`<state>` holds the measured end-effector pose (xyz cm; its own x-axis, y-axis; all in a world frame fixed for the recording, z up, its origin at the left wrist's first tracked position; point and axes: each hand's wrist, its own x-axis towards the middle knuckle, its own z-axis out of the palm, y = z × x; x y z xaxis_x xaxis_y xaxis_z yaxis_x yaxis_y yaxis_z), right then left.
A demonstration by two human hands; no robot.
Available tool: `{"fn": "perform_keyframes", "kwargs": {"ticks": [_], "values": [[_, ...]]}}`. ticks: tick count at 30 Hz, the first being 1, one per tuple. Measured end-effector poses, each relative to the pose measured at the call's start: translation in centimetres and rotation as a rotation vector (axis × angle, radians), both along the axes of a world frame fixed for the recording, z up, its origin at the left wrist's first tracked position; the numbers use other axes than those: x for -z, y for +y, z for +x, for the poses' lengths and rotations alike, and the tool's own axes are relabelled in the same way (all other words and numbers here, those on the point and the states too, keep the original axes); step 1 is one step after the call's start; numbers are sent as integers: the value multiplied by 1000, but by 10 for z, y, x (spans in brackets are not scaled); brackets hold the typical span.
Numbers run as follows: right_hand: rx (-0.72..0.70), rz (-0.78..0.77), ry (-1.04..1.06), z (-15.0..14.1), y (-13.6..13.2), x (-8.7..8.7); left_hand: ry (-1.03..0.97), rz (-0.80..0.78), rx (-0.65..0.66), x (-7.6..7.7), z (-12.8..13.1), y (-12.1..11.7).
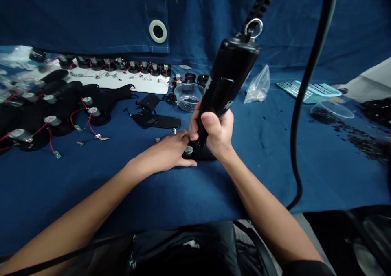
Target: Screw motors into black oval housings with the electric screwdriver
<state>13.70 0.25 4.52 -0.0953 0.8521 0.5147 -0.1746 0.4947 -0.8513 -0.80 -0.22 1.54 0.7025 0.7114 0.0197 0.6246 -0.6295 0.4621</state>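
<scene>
Grips a black power screwdriver (227, 74) in the right hand (220, 135), with fingers wrapped closely round the barrel and thumb laid across the near side, probably for firm control. Tilts it to the right at the top, with the lower end brought down over a black housing (208, 154) resting on the blue cloth (171, 198) in front of the body. Cannot make out any contact at the tip, hidden by the hands. Braces the housing with the left hand (163, 150), thumb stretched along the near side and fingers bent over the far side, around a round silver motor (188, 150); likely meant to prevent sliding or turning under the tool. At the tool's top, a metal ring (259, 28) on a ribbed strap (265, 0), presumably for hanging within reach. Off to the left, more wired motors (52, 120), with another row along a white board (146, 88) behind, perhaps for sorting. Just beyond the hands, a clear bowl (180, 95) of small dark bits (191, 100), seemingly placed for easy picking.
</scene>
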Motion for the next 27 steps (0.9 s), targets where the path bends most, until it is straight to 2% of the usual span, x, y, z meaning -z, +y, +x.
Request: {"fn": "perform_keyframes", "kwargs": {"ticks": [9, 11, 14, 17, 19, 21, 24, 26, 27], "values": [[0, -33, 39, -1, 1, -2, -10, -11, -5, -1, 2, 1], [9, -43, 38, -3, 1, -7, -26, -21, -5, 1, 1, 2], [37, 8, 87, -3, 2, -25, -40, -28, -6, 2, 0, 1], [153, 117, 225, 10, 9, -43, -50, -37, -3, 1, -2, -2], [294, 112, 282, 32, 16, -44, -41, -35, -8, 0, -3, -3], [412, -20, 278, 64, 25, -33, -19, -3, -7, 0, -4, -4], [587, -365, 352, 115, 39, 1, 23, 51, 20, 0, -6, -4], [683, -667, 242, 143, 44, 24, 39, 62, 24, 0, -6, -5], [711, -755, 127, 153, 44, 32, 40, 58, 17, 0, -6, -5]]}}
